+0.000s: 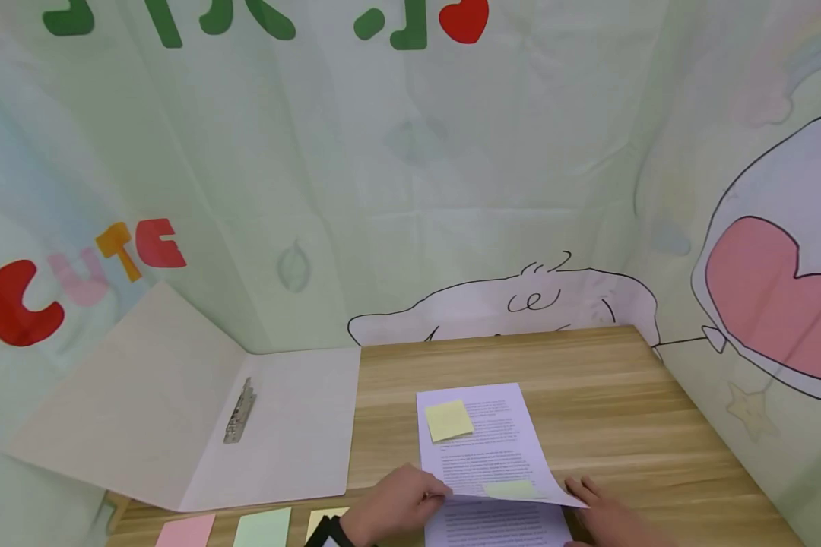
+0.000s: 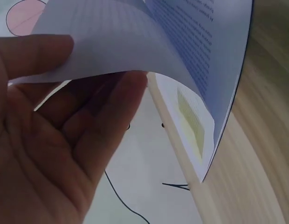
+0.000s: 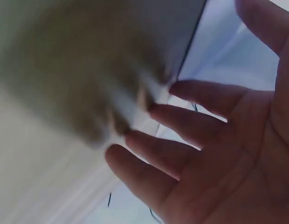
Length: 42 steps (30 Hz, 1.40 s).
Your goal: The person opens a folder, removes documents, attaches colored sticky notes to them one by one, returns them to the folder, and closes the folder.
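Observation:
My left hand (image 1: 398,503) pinches the near edge of a printed paper sheet (image 1: 482,460) and holds that edge raised. In the left wrist view the thumb lies on one side of the sheet (image 2: 112,46) and the fingers on the other. A yellow sticky note (image 1: 449,421) is on the sheet's upper left, and a pale yellow-green note (image 1: 509,489) is near its lifted edge. Beneath shows another printed sheet (image 1: 496,526). By the raised right corner, my right hand (image 1: 612,518) rests on the table with loosely extended fingers (image 3: 149,154).
To the left an open white folder (image 1: 297,433) lies with a metal clip (image 1: 240,410) inside. Along the near edge of the wooden table (image 1: 609,425) are pink (image 1: 186,530), green (image 1: 263,527) and yellow (image 1: 324,520) sticky notes. A printed curtain (image 1: 410,190) hangs behind.

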Tool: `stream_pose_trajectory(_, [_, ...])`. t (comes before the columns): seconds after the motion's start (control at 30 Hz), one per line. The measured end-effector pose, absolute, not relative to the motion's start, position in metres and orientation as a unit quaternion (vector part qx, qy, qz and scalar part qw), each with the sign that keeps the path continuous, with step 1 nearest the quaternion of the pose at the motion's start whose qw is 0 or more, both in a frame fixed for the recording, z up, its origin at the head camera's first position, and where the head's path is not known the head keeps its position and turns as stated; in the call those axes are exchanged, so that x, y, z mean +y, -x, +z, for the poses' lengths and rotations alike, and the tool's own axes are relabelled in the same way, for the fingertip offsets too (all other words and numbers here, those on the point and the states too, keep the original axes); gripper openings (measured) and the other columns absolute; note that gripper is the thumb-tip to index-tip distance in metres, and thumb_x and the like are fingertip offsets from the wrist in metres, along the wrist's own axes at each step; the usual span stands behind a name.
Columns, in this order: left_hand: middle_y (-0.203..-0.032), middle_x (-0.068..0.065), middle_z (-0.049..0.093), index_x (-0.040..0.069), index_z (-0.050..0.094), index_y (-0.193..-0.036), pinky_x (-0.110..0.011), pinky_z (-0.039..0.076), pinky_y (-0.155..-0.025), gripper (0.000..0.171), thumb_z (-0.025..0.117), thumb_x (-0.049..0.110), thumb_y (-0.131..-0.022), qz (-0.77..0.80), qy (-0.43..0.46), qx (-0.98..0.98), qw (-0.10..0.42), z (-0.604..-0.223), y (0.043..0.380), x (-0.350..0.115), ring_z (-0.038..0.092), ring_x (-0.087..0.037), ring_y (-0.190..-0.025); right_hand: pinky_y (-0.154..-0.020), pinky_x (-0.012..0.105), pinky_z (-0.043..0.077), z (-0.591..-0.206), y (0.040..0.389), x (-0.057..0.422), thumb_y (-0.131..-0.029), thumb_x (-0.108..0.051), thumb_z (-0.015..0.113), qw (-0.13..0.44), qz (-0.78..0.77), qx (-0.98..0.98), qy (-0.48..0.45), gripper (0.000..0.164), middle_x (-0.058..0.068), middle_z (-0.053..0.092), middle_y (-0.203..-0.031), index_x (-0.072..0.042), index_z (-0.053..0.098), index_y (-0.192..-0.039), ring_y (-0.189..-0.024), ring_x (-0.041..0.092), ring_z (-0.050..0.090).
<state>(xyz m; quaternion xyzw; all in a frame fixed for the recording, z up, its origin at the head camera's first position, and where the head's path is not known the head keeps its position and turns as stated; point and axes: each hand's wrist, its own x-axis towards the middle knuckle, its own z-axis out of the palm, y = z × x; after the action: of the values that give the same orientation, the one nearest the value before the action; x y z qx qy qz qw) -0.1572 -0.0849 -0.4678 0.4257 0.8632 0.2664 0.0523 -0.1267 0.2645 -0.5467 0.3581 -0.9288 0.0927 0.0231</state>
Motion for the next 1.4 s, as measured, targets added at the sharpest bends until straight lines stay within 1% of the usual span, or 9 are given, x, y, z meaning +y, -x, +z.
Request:
stream_pose_trajectory(0.07, [-0.082, 0.011, 0.067, 0.013, 0.077, -0.090, -0.006, 0.035, -0.056, 0.021, 0.058, 0.003, -0.087, 0.269, -0.429, 0.859, 0.067, -0.469, 0.156, -0.084, 0.042, 0.007, -0.063, -0.082, 0.054, 0.046, -0.533, 0.127, 0.267, -0.079, -0.038, 0.072, -0.083, 0.147, -0.943, -0.288, 0.062, 0.032, 0.055, -0.118, 0.009, 0.059, -0.117, -0.106, 0.054, 0.050])
stream_pose_trajectory(0.13, [-0.086, 0.013, 0.067, 0.014, 0.077, -0.092, -0.006, 0.037, -0.058, 0.022, 0.057, 0.004, -0.087, 0.274, -0.427, 0.857, 0.087, -0.471, 0.155, -0.083, 0.044, 0.006, -0.065, -0.083, 0.055, 0.045, -0.525, 0.129, 0.269, -0.083, -0.032, 0.071, -0.133, 0.155, -0.946, -0.250, 0.055, 0.028, 0.057, -0.116, 0.010, 0.058, -0.115, -0.107, 0.048, 0.053])
stream_pose_trajectory(0.3, [-0.099, 0.013, 0.067, 0.015, 0.076, -0.098, -0.008, 0.039, -0.063, 0.026, 0.056, 0.004, -0.087, 0.284, -0.426, 0.851, 0.116, -0.480, 0.154, -0.081, 0.049, 0.005, -0.072, -0.074, 0.045, 0.049, -0.513, 0.131, 0.266, -0.084, -0.017, 0.070, -0.131, 0.145, -0.958, -0.209, 0.026, 0.007, 0.060, -0.100, 0.000, 0.062, -0.101, -0.087, 0.028, 0.060])
stream_pose_trajectory(0.4, [-0.112, 0.011, 0.065, 0.016, 0.075, -0.103, -0.011, 0.043, -0.073, 0.027, 0.056, 0.004, -0.089, 0.295, -0.450, 0.835, 0.119, -0.484, 0.154, -0.079, 0.054, 0.003, -0.088, -0.076, 0.046, 0.049, -0.511, 0.131, 0.260, -0.085, -0.015, 0.068, -0.135, 0.155, -0.962, -0.183, 0.023, 0.005, 0.061, -0.102, -0.001, 0.062, -0.103, -0.090, 0.027, 0.060])
stream_pose_trajectory(0.5, [-0.115, 0.012, 0.064, 0.018, 0.075, -0.103, -0.011, 0.043, -0.075, 0.027, 0.057, 0.004, -0.088, 0.295, -0.466, 0.825, 0.119, -0.486, 0.152, -0.077, 0.054, 0.002, -0.093, -0.085, 0.049, 0.046, -0.510, 0.133, 0.251, -0.086, -0.020, 0.067, -0.147, 0.157, -0.963, -0.162, 0.034, 0.011, 0.060, -0.112, 0.002, 0.062, -0.112, -0.102, 0.030, 0.058])
stream_pose_trajectory(0.67, [-0.095, 0.017, 0.066, 0.017, 0.077, -0.095, -0.007, 0.040, -0.062, 0.023, 0.060, 0.006, -0.086, 0.277, -0.453, 0.835, 0.146, -0.489, 0.148, -0.076, 0.050, 0.007, -0.073, -0.092, 0.056, 0.041, -0.508, 0.135, 0.235, -0.083, -0.038, 0.070, -0.180, 0.162, -0.956, -0.163, 0.058, 0.018, 0.054, -0.127, 0.000, 0.056, -0.124, -0.115, 0.036, 0.051])
stream_pose_trajectory(0.93, [-0.092, 0.009, 0.068, 0.009, 0.076, -0.091, -0.012, 0.044, -0.069, 0.016, 0.062, 0.005, -0.083, 0.223, -0.431, 0.853, 0.193, -0.496, 0.145, -0.072, 0.055, 0.003, -0.080, -0.092, 0.061, 0.037, -0.509, 0.134, 0.224, -0.071, -0.058, 0.071, -0.204, 0.154, -0.949, -0.185, 0.079, 0.021, 0.048, -0.135, -0.005, 0.056, -0.127, -0.121, 0.043, 0.045])
stream_pose_trajectory(1.2, [-0.114, -0.006, 0.063, 0.009, 0.072, -0.100, -0.025, 0.046, -0.086, 0.017, 0.062, 0.016, -0.088, 0.151, -0.402, 0.885, 0.179, -0.499, 0.136, -0.072, 0.058, -0.015, -0.105, -0.090, 0.061, 0.039, -0.513, 0.133, 0.226, -0.071, -0.060, 0.070, -0.197, 0.138, -0.947, -0.212, 0.082, 0.025, 0.049, -0.133, 0.000, 0.057, -0.126, -0.119, 0.046, 0.044])
stream_pose_trajectory(1.4, [-0.138, -0.026, 0.041, -0.005, 0.057, -0.122, -0.055, 0.032, -0.101, 0.043, 0.059, 0.025, -0.091, 0.329, -0.202, 0.900, 0.201, -0.504, 0.131, -0.073, 0.039, -0.042, -0.127, -0.088, 0.058, 0.042, -0.518, 0.131, 0.226, -0.073, -0.059, 0.069, -0.159, 0.118, -0.948, -0.251, 0.078, 0.026, 0.050, -0.130, 0.000, 0.058, -0.124, -0.116, 0.045, 0.047])
